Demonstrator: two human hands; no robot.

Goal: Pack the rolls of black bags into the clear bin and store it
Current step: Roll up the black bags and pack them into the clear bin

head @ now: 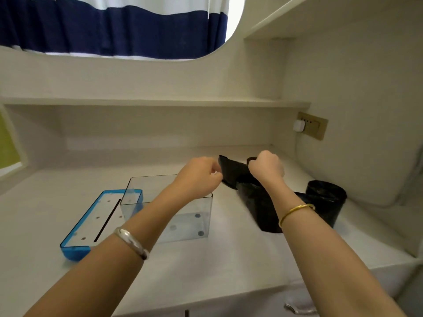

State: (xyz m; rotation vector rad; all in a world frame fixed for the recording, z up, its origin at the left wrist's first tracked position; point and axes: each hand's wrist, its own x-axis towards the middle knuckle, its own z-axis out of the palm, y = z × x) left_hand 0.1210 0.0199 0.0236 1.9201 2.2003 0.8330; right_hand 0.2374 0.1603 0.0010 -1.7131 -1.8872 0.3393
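White walls and a long shelf (160,102) close in my view, with a navy-and-white striped curtain (114,26) showing through a rounded opening above and a wall socket (312,128) with a white plug at the right. Below them I see the pale table (206,259) that carries everything. On it, left of centre, stands the clear bin (201,223), upright and open at the top, with nothing black inside it that I can make out. Just beside it on the left lies a blue-edged lid (75,245), flat, with a dark slot along its middle; the bin's near-left corner overlaps it from my angle. To the right of the bin, a loose black bag (258,202) trails from the table up to both raised hands, stretched between them. A roll of black bags (327,197) stands upright on the table at the far right, near the wall and well apart from the bin. My left hand (199,177) is curled closed, fingers pinching the left edge of the black bag above the bin's far-right corner. My right hand (266,167) is fisted tight on the bag's other end; something dark and round shows just behind its knuckles, but I cannot tell what. A silver bangle (131,242) sits on the left wrist and a thin gold bangle (295,210) on the right.
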